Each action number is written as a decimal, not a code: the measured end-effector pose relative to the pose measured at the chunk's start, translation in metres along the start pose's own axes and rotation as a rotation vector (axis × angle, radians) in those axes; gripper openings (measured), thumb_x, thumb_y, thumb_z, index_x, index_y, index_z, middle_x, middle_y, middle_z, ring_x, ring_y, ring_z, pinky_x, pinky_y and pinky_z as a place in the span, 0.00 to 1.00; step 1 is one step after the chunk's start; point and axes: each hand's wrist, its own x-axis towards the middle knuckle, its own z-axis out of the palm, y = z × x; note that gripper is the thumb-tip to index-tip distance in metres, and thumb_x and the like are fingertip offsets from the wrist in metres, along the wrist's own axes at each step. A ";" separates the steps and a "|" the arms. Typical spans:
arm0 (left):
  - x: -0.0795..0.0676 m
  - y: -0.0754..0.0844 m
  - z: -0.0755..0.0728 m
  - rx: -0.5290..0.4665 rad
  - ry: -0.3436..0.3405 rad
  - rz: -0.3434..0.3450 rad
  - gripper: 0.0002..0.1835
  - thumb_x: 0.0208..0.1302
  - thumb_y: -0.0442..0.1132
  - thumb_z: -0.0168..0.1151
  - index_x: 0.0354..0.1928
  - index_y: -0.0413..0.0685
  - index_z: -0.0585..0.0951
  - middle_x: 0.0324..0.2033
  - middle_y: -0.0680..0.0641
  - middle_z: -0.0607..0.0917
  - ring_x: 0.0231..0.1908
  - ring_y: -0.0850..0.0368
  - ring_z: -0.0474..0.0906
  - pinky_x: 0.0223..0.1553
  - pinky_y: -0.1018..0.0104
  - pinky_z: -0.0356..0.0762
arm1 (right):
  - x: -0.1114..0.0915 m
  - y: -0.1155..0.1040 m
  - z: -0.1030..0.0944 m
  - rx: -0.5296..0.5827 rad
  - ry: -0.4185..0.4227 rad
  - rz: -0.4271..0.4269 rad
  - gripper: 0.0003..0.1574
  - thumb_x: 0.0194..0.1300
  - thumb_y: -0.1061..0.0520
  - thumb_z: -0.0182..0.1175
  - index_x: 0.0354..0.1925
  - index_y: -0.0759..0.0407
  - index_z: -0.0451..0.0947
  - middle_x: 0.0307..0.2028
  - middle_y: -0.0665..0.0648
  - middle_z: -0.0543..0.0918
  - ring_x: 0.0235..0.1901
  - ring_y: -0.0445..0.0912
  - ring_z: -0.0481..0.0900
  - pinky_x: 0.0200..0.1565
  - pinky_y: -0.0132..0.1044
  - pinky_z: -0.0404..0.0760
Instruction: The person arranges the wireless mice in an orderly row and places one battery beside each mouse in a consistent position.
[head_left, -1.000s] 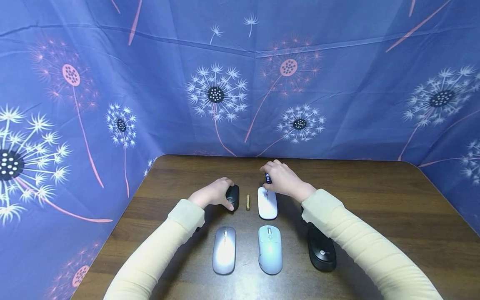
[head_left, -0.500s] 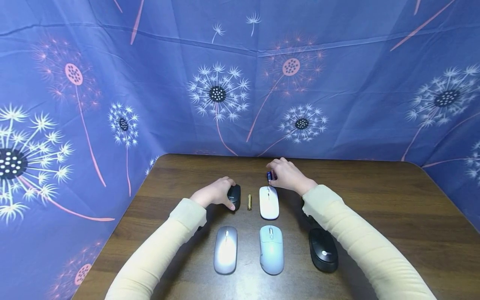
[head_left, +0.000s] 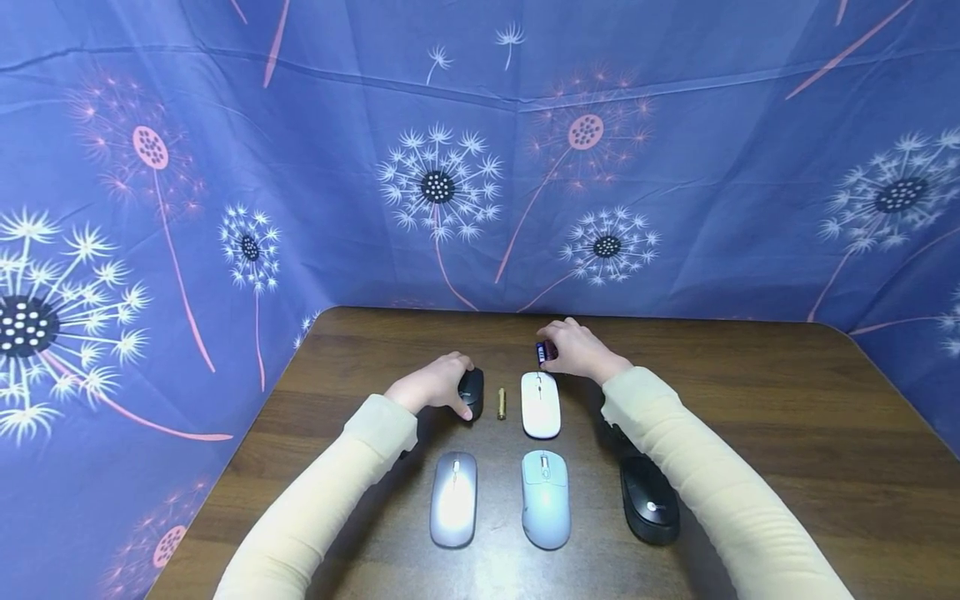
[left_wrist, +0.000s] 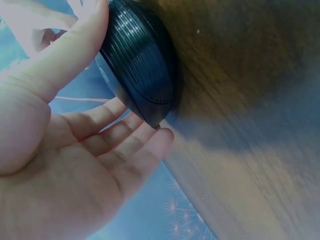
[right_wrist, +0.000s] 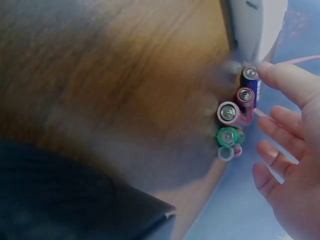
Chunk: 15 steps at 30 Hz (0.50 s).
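At the back of the table, my left hand (head_left: 435,386) holds a black computer mouse (head_left: 472,393) between thumb and fingers. In the left wrist view the ribbed side of that mouse (left_wrist: 142,57) shows, with the thumb against it. My right hand (head_left: 579,351) reaches over a row of batteries behind a white mouse (head_left: 541,406). In the right wrist view, the thumb tip meets a blue battery (right_wrist: 250,76). Beside it stand a thin red battery (right_wrist: 245,95), a thicker red one (right_wrist: 228,113) and a green-ringed one (right_wrist: 227,136). The other fingers bend loosely near them.
A small gold battery (head_left: 502,404) lies between the black and white mice. Nearer the front are a grey mouse (head_left: 453,500), a pale blue mouse (head_left: 546,500) and another black mouse (head_left: 649,503). A blue dandelion-print cloth (head_left: 337,167) hangs behind the wooden table (head_left: 772,400).
My right hand has shifted slightly right and off the white mouse's front end, so more of the blue and red batteries shows. My left hand stays on the black mouse.
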 end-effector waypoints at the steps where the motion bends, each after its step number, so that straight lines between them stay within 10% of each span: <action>1: 0.001 0.000 0.000 0.010 -0.002 0.004 0.46 0.42 0.47 0.78 0.63 0.39 0.68 0.61 0.40 0.70 0.61 0.47 0.66 0.62 0.57 0.65 | 0.000 0.000 0.001 0.000 0.000 -0.002 0.34 0.50 0.53 0.71 0.54 0.66 0.76 0.52 0.63 0.79 0.48 0.57 0.73 0.48 0.54 0.72; 15: 0.007 0.003 -0.009 0.018 -0.056 0.018 0.46 0.38 0.45 0.80 0.64 0.53 0.70 0.59 0.43 0.69 0.59 0.46 0.64 0.55 0.51 0.69 | 0.005 0.000 0.008 0.002 -0.014 -0.010 0.33 0.50 0.53 0.70 0.54 0.64 0.77 0.52 0.62 0.79 0.49 0.57 0.72 0.49 0.54 0.72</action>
